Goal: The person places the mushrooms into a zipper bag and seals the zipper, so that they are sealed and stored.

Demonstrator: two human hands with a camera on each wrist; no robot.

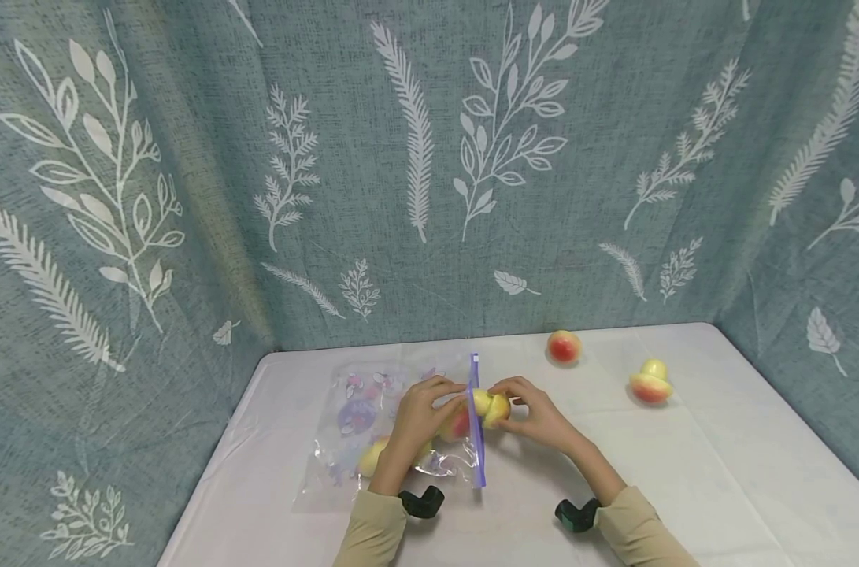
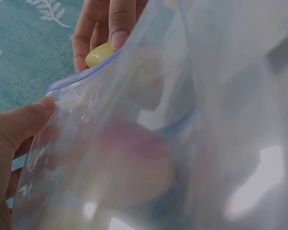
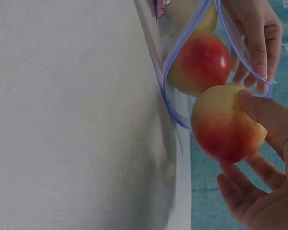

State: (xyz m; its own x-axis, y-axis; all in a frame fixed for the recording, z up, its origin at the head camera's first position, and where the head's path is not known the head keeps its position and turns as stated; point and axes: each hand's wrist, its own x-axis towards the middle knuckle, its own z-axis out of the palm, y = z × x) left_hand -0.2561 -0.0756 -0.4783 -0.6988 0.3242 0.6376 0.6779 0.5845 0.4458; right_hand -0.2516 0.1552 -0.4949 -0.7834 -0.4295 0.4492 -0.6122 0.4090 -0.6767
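Note:
A clear zip bag [image 1: 358, 394] with a purple zip edge [image 1: 475, 449] lies on the table, its mouth facing right. My left hand [image 1: 423, 413] pinches the bag's upper edge near the mouth, thumb on the outside [image 2: 26, 122]. In my right hand [image 1: 538, 417] is a red-and-yellow fruit [image 3: 228, 125] with a yellow knob [image 1: 482, 402], held between thumb and fingers. The knob end points into the open mouth. Inside the bag lie another red-and-yellow fruit [image 3: 201, 64] and a yellowish fruit [image 1: 372, 458], partly hidden by my left arm.
Right of the bag, a round red-and-yellow fruit [image 1: 564, 347] sits near the table's back edge. Farther right is a similar fruit with a yellow knob on top [image 1: 652, 383]. A grey-blue leaf-patterned curtain [image 1: 429, 173] surrounds the white table [image 1: 684, 472].

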